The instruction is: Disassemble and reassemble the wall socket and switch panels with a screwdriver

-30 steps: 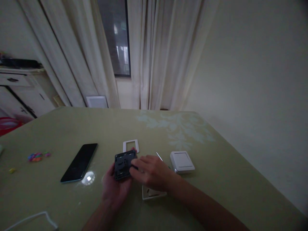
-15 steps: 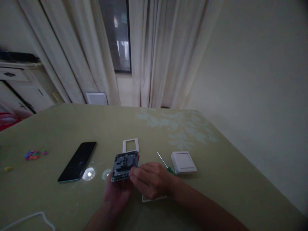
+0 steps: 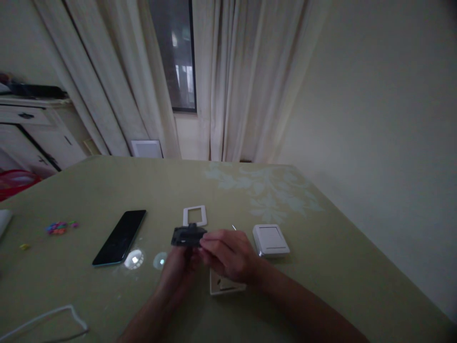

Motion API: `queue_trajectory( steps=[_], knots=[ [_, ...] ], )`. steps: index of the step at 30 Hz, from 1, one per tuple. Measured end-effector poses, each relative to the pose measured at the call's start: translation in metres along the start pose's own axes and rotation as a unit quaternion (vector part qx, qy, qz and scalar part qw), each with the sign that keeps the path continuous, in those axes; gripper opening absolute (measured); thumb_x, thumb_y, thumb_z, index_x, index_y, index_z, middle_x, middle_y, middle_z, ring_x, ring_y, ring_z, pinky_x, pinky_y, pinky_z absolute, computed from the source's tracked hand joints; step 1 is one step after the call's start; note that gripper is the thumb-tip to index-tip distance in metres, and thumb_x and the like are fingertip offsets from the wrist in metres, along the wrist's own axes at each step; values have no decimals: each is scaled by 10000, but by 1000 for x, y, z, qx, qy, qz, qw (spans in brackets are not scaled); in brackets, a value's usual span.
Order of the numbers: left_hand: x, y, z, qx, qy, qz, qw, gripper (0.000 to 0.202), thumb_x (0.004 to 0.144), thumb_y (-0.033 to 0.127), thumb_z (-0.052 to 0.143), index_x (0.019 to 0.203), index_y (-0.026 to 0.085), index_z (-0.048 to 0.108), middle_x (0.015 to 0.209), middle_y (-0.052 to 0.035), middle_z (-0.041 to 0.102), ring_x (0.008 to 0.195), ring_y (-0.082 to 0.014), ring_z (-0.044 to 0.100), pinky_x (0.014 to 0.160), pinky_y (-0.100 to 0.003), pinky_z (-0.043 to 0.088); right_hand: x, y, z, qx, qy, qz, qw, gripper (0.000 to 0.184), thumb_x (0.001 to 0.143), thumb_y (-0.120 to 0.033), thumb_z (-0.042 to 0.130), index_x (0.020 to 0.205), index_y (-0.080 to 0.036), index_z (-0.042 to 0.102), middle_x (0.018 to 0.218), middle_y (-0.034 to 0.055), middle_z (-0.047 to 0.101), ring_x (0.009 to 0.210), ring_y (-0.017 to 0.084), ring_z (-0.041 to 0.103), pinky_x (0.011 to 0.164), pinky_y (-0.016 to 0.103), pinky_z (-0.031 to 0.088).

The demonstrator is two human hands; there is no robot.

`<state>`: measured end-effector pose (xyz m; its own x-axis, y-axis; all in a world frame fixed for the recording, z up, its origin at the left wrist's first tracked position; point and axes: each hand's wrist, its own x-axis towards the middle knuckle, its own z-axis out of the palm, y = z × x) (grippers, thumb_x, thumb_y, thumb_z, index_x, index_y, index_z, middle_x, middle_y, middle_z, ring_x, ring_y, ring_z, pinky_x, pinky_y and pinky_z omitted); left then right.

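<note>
Both hands hold a dark grey wall switch module (image 3: 187, 236) above the table, tilted so that its edge faces me and a raised block sticks up on the far side. My left hand (image 3: 180, 267) grips it from below, its fingers partly hidden. The fingers of my right hand (image 3: 230, 255) pinch its right edge. Just beyond the module lies a white cover frame (image 3: 185, 217) with a rectangular opening. Beneath my right hand sits a white plate (image 3: 214, 289), mostly covered. Past my right knuckles only the metal tip of a screwdriver (image 3: 233, 227) shows.
To the right stand white square switches (image 3: 271, 239), seemingly stacked. A black phone (image 3: 119, 238) lies at the left, with small colourful pieces (image 3: 57, 227) farther left. A white cable (image 3: 53, 312) runs along the near left of the table (image 3: 160, 186). Curtains and a wall bound the far and right sides.
The module has been tipped from showing its broad back to showing its edge. My right hand has risen slightly, covering the screwdriver's green handle and uncovering more of the white plate.
</note>
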<state>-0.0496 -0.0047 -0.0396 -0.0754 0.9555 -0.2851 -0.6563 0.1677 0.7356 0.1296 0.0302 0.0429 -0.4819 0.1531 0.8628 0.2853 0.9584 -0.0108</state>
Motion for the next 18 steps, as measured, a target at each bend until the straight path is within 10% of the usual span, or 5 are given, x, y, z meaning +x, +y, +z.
queue_trajectory(
  steps=[5, 18],
  knots=[
    [22, 27, 17, 53, 35, 31, 998, 337, 1018, 457, 714, 858, 179, 609, 589, 122, 389, 394, -43, 271, 353, -140, 212, 19, 12, -38, -2, 66, 96, 993, 116, 1009, -119, 698, 1106, -182, 701, 1038, 79, 793, 800, 144, 750, 698, 253, 629],
    [139, 43, 26, 328, 128, 188, 917, 255, 1092, 405, 696, 1079, 151, 712, 942, -7, 720, 715, -146, 686, 640, -283, 604, 34, 15, -102, -47, 156, 118, 980, 190, 941, -47, 745, 1047, -203, 731, 990, 56, 769, 875, 177, 770, 715, 287, 667]
  ],
)
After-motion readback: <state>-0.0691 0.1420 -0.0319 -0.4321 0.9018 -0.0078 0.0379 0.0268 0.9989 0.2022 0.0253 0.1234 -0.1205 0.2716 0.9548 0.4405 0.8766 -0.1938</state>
